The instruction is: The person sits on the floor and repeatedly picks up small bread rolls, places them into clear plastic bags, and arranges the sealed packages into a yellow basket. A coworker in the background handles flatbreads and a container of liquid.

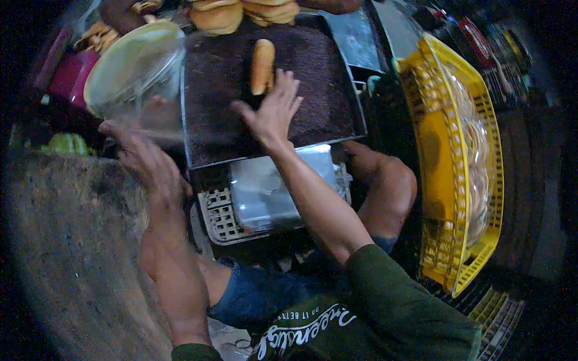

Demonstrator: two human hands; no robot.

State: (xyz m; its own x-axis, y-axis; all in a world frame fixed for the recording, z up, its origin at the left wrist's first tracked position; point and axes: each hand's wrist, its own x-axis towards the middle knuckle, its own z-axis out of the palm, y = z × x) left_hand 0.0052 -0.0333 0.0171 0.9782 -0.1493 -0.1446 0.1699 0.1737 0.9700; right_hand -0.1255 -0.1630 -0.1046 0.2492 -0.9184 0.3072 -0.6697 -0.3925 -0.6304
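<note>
A long golden-brown bread roll (pixel 262 65) lies on a dark flat tray (pixel 313 108) with a thin metal rim. Over the tray, just below the roll, my right hand (pixel 276 114) is spread with fingers apart and holds nothing; whether its fingertips touch the roll I cannot tell. My left hand (pixel 147 159) is left of the tray, smeared by motion, its fingers pointing up and left. Beside it shows a blurred, see-through streak that looks like thin plastic film (pixel 158 123); whether this hand grips it is unclear. Several larger buns (pixel 220 17) are stacked at the tray's far edge.
Between my knees, clear plastic bags (pixel 265 189) lie on a pale crate (pixel 220 216). A yellow crate (pixel 436 174) with plastic-wrapped bread stands at the right. At the left are a pale yellow tub (pixel 99 78) and a magenta container (pixel 71 75). Another person's arm (pixel 120 15) shows far left.
</note>
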